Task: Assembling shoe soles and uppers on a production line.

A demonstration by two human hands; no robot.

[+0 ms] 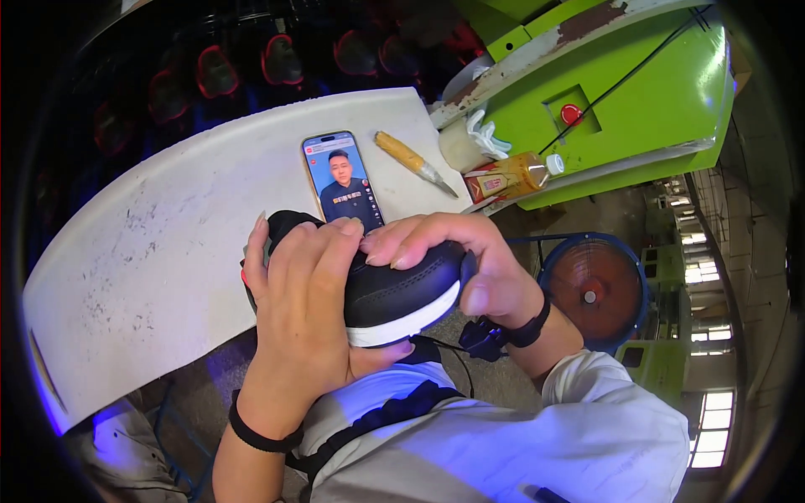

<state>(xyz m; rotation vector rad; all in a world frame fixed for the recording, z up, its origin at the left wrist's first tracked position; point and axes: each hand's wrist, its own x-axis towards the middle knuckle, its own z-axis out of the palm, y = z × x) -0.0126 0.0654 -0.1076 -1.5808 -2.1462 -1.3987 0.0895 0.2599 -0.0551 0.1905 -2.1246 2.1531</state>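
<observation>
Both of my hands hold a black shoe (402, 293) with a white sole, just above my lap at the near edge of a white worktable (168, 251). My left hand (302, 302) wraps over the shoe's upper from the left, fingers spread across it. My right hand (470, 260) grips the shoe's other end, with the fingers curled over the top and the thumb on the side. The sole faces toward me.
On the table lie a smartphone (342, 180) with a lit screen and a yellow-handled tool (412, 161). A plastic bottle (511, 176) and white gloves (486, 136) rest by a green machine (637, 92). A round fan (594, 289) stands to the right. Dark shoe moulds (251, 67) line the back.
</observation>
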